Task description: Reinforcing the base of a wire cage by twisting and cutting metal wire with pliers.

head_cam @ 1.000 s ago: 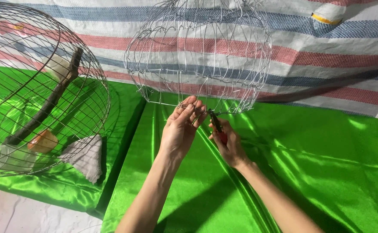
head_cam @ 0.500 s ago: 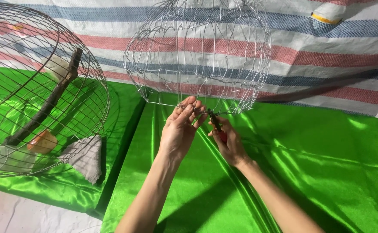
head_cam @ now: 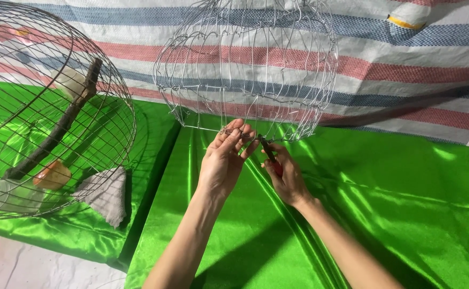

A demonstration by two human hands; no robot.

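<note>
Wire-tying step on bare wire cage frame (head_cam: 248, 69) above green satin cloth (head_cam: 384, 214): left hand (head_cam: 225, 160) fingers pinching its bottom rim, right hand (head_cam: 285, 174) clenched on red-handled pliers (head_cam: 271, 155); next move likely needs a steady twist.

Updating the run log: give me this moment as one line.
left hand: fingers pinch bottom rim of wire cage frame | right hand: holds red-handled pliers at rim | green cloth under
</note>
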